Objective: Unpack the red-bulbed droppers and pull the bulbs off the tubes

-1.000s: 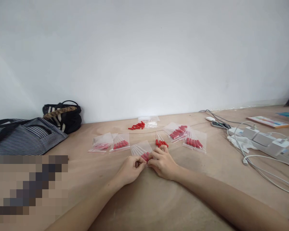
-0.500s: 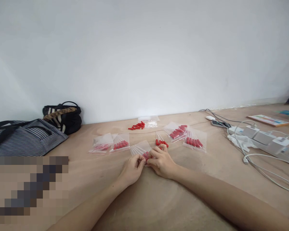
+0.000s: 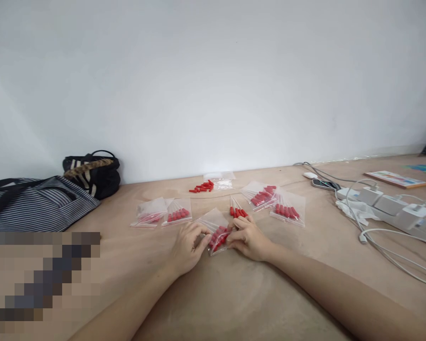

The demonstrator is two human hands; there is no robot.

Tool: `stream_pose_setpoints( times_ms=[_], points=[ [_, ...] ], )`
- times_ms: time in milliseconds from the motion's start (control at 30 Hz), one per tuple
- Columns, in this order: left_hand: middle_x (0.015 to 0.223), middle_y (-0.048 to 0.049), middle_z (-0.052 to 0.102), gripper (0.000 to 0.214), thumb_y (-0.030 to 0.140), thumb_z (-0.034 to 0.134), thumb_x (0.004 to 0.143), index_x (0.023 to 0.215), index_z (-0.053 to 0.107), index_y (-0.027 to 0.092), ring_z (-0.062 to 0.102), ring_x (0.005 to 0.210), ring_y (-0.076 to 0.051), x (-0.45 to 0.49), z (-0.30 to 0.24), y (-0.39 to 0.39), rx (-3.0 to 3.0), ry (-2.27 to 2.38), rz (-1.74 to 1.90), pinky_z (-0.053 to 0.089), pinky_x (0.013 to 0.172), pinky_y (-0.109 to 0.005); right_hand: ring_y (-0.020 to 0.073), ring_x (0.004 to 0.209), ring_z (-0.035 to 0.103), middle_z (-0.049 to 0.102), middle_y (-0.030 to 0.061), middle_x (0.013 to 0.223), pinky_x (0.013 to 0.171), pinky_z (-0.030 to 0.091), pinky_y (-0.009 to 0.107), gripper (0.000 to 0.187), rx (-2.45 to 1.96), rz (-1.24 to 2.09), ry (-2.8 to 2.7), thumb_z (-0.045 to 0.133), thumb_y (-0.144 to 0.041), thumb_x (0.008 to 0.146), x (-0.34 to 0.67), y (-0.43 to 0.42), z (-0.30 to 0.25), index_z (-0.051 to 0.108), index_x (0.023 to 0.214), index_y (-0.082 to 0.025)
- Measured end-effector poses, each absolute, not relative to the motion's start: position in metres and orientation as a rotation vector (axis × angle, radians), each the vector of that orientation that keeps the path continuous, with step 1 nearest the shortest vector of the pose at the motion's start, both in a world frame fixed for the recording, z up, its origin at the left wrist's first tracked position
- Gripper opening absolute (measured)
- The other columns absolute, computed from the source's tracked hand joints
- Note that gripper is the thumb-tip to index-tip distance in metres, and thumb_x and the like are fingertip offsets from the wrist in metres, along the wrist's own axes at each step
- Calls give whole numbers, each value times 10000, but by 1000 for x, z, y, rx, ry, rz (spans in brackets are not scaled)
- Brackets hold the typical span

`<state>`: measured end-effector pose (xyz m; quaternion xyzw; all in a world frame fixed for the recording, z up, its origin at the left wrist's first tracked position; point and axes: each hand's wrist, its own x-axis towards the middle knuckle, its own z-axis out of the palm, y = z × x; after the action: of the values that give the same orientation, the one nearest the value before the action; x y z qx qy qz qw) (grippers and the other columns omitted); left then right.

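While the left hand [image 3: 190, 244] and the right hand [image 3: 250, 237] rest on the pale brown wooden table [image 3: 234, 293], their curled fingers pinch a small clear plastic zip bag [image 3: 212, 220] that lies between them. The left hand grips it from the left side and the right hand from the right. The held bag sits flat on the table just ahead of the knuckles. It contains a cluster of thin clear sticks with red caps [image 3: 220, 235], packed too closely to count.

Just beyond the right hand lies a fanned bundle of red-capped sticks [image 3: 237, 210]; whether a bag encloses it cannot be told. Farther off past the right hand, two filled clear bags [image 3: 287, 208] overlap at their edges, each with a row of red caps inside. Past the left hand, two more filled clear bags [image 3: 178, 211] lie side by side and touching. That makes five bags with contents, counting the held one. Beyond all of these, near the white wall [image 3: 213, 85], a loose heap of red caps [image 3: 202, 187] lies beside a small stack of empty clear bags [image 3: 222, 179].

Well apart to the left of the hands stand two bags, a grey striped fabric bag [image 3: 39, 203] and a black handbag [image 3: 95, 175]. Well apart to the right lies one white power strip with plugged chargers [image 3: 386, 204], with white cables [image 3: 386, 248] trailing from it. Behind it are one dark phone [image 3: 324, 183] and one flat printed booklet [image 3: 395, 179].
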<state>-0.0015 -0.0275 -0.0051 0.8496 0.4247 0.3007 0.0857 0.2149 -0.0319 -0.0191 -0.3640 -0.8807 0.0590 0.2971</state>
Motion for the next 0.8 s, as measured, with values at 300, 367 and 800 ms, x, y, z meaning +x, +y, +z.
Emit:
stream_pose_setpoints(
  times_ms=[300, 367, 800],
  points=[
    [1192, -75, 524, 367, 369, 463, 833, 1171, 514, 238, 458, 1089, -234, -10, 1, -28, 2733, 1129, 473, 362, 937, -416, 145, 882, 537, 548, 49, 942, 797, 412, 290, 171, -865, 436, -2283, 527, -282, 808, 239, -35, -18, 664, 748, -198],
    [1089, -75, 560, 346, 360, 479, 821, 1133, 544, 227, 500, 993, -224, -10, 1, -34, 2732, 1145, 504, 399, 884, -399, 148, 870, 540, 560, 45, 914, 803, 405, 308, 188, -940, 406, -2238, 516, -269, 812, 242, -35, -20, 668, 725, -200],
    [925, -67, 586, 345, 365, 514, 786, 1082, 585, 204, 543, 853, -212, -15, -1, -42, 2723, 1225, 572, 414, 774, -354, 272, 1160, 349, 437, 60, 1273, 886, 270, 490, 295, -1253, 343, -2331, 578, -271, 732, 223, -37, -16, 615, 1022, -317]
  ],
)
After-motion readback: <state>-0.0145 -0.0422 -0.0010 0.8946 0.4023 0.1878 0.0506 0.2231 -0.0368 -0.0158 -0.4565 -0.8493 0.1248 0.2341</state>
